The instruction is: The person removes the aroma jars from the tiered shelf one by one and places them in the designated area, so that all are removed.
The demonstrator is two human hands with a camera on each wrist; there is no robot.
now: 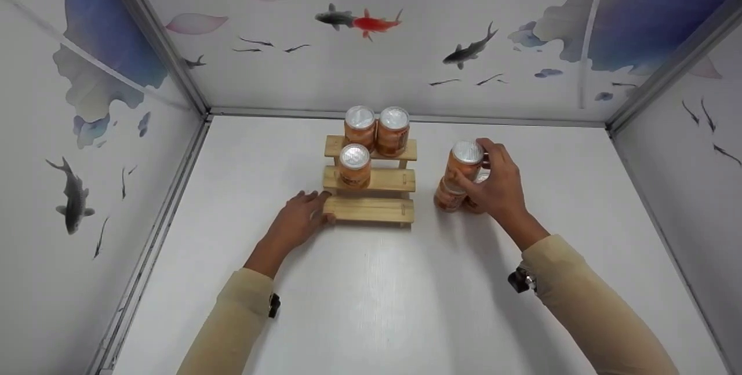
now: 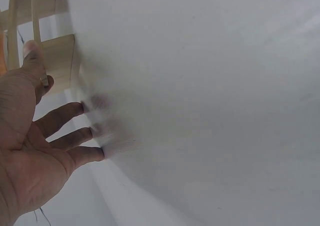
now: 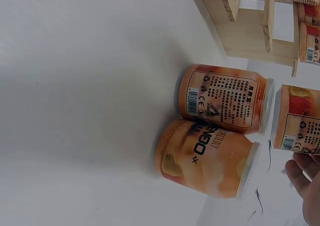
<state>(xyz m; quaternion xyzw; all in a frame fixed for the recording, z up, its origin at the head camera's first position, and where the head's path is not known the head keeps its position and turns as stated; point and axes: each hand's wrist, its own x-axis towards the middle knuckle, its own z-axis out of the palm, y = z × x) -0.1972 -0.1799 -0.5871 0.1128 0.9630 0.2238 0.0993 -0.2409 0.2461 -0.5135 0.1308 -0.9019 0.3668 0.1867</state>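
Observation:
My right hand [image 1: 499,184] grips an orange can [image 1: 464,160] with a silver lid, thumb on one side and fingers on the other. In the right wrist view, the held can [image 3: 299,118] is raised beyond the lids of two similar upright cans, a near can [image 3: 207,158] and a can beside it [image 3: 222,98]. My left hand [image 1: 298,218] holds the left end of a three-step wooden rack [image 1: 368,210] between thumb and index finger, its other fingers spread at the table surface [image 2: 200,110]. Two cans [image 1: 393,131] stand on the top step, and one can [image 1: 355,169] on the middle step's left half.
The white table [image 1: 371,305] is enclosed by white panels at the back and sides. Painted fish and blue leaves decorate the back panel [image 1: 406,79]. The rack's top step stands close to that panel.

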